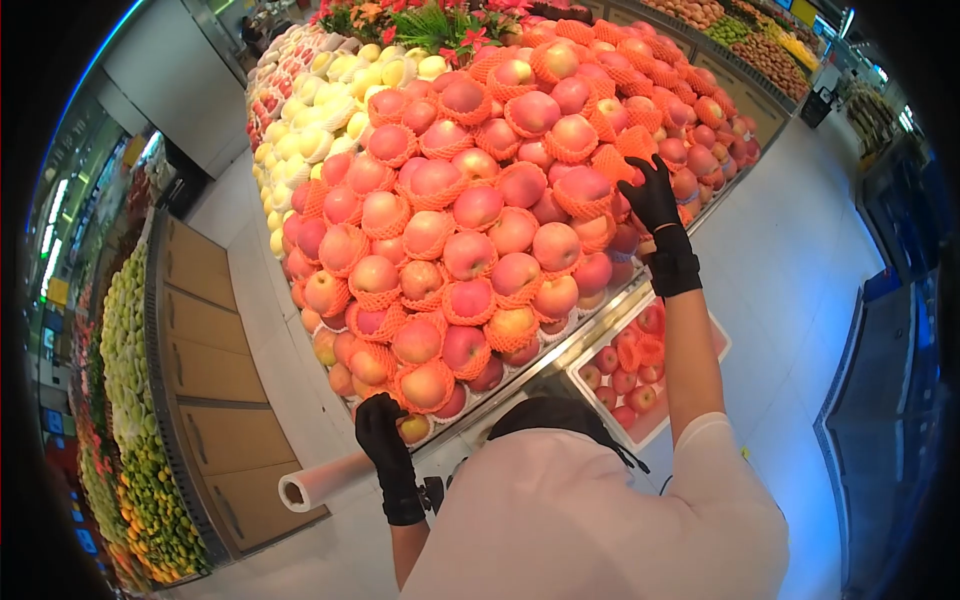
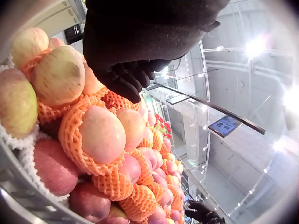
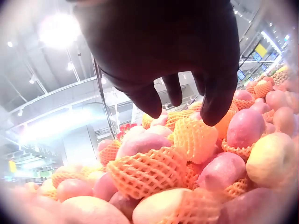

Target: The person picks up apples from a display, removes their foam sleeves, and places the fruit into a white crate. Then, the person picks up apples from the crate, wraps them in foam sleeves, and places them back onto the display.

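Observation:
A large heap of red-pink apples, many in orange foam nets, fills the stand. The black-gloved right hand reaches over its right side with fingers spread and bent down. In the right wrist view, the right hand's fingertips hang just above an orange foam net; contact cannot be told. The left hand, also gloved, is at the heap's near left corner, fingers loosely bent. From the left wrist, the left hand's fingers lie close to netted apples, with nothing visibly held.
A white crate of apples stands below the stand's metal edge. A roll juts out left of the left hand. Yellow fruit and red flowers are at the back. Another fruit stand is at the left.

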A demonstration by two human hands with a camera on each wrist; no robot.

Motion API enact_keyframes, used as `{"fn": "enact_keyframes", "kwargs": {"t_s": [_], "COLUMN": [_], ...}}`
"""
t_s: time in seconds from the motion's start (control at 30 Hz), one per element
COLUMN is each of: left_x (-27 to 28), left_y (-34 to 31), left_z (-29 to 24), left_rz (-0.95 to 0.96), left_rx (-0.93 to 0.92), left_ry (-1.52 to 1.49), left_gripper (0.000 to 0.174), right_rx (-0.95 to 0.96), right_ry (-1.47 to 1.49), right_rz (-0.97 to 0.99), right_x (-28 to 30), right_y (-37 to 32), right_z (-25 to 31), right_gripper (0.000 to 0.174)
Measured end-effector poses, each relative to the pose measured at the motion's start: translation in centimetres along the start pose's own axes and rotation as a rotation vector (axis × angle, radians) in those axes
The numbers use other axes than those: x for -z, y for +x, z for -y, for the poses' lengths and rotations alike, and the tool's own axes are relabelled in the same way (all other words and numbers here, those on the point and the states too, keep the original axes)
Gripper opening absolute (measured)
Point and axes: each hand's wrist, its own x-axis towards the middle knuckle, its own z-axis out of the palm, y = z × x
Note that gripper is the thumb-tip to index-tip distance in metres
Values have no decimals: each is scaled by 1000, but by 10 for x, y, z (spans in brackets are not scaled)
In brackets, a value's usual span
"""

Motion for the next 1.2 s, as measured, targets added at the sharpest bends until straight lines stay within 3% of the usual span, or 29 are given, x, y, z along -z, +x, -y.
{"fn": "enact_keyframes", "kwargs": {"t_s": [0.13,0.2,0.27,0.33,0.53,0.73,0.83,0.93,1.2], "left_x": [4,3,4,9,7,-1,-4,-11,-21], "left_y": [-3,-5,-8,-9,-10,-3,0,4,15], "left_z": [2,2,1,4,-1,-4,-4,-8,-5], "left_rz": [-3,-21,-36,-63,-54,-31,-1,39,158], "left_rx": [-19,-10,16,47,42,35,53,66,30], "left_ry": [-18,-49,-102,-108,-82,-41,-43,-37,-33], "left_gripper": [21,21,21,21,22,22,21,22,21], "right_rx": [-6,175,119,-171,-111,-121,-154,-253,-391], "right_ry": [142,-33,-68,40,144,94,60,97,113], "right_rz": [45,104,153,195,-99,-238,-228,-198,-119], "right_x": [-12,-43,-49,-36,-33,19,22,63,74], "right_y": [31,37,39,36,28,18,1,-22,-86], "right_z": [-16,-69,-76,-48,-42,-12,-52,8,6], "right_gripper": [42,40,39,40,41,32,41,34,46]}}
